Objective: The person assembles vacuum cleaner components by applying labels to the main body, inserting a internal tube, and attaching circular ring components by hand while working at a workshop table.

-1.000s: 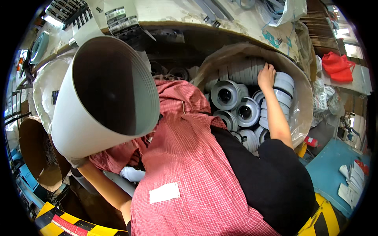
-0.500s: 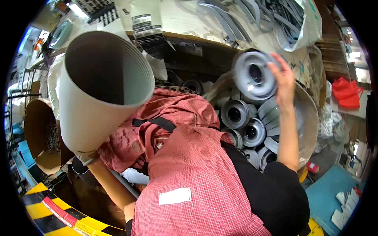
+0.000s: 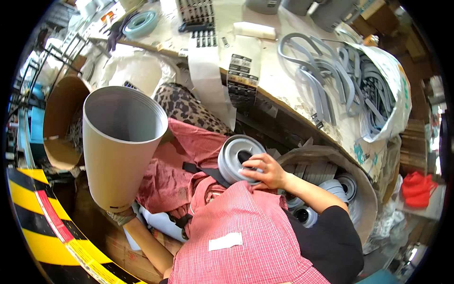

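Note:
A tall, tapered grey plastic bucket (image 3: 116,156) stands tilted at the left, its open mouth facing up. My left hand (image 3: 122,217), seemingly gloved, grips it at the base; most of the fingers are hidden beneath. Over my lap, my right hand (image 3: 267,173) holds a round grey plastic lid-like part (image 3: 231,158) with a dark hole in its middle, fingers at the hole and rim. Similar round parts (image 3: 305,215) fill a large lined container (image 3: 364,208) by my right arm. My pink checked apron (image 3: 222,208) lies beneath both hands.
A worktable (image 3: 265,61) ahead carries grey curved strips (image 3: 321,85), label sheets (image 3: 243,71) and a coiled hose (image 3: 140,24). A white bag (image 3: 399,104) of strips sits at its right edge. At left are a cardboard drum (image 3: 59,128) and a yellow-black striped edge (image 3: 38,217).
My right hand has brought the round part from above the container leftward and down to my lap. The bucket now sits lower in the view, which has also shifted.

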Demonstrator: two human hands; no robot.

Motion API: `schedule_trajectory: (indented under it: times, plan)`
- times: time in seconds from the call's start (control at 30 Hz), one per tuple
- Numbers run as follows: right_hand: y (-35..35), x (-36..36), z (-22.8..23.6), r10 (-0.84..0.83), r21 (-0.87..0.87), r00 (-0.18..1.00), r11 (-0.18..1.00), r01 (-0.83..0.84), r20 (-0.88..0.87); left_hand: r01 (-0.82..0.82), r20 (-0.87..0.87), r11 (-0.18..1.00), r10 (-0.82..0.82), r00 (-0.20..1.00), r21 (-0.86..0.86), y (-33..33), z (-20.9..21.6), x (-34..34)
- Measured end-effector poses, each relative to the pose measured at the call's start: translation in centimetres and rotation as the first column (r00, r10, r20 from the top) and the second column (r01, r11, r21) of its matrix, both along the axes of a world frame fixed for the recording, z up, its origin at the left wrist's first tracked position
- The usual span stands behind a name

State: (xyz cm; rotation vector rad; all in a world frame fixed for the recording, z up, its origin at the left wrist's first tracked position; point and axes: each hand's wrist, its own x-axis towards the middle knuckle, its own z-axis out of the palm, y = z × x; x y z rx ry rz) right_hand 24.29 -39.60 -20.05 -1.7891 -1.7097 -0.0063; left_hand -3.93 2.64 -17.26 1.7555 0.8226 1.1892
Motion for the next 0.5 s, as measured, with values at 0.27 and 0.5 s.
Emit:
schedule_trajectory:
  times: [0.27, 0.5]
  plan:
    - [6.5, 3.4, 6.8, -0.187, 0.390, 0.660, 0.679, 0.622, -0.727, -0.033, 0.023, 0.989, 0.036, 0.999, -0.144, -4.9, -0.1, 0.3]
    - [10.6, 3.9, 12.6, -0.048, 0.542, 0.993, 0.840, -0.015, 0.103, -0.081, 0.066, 0.987, 0.091, 0.994, -0.139, -8.2, -0.2, 3.4]
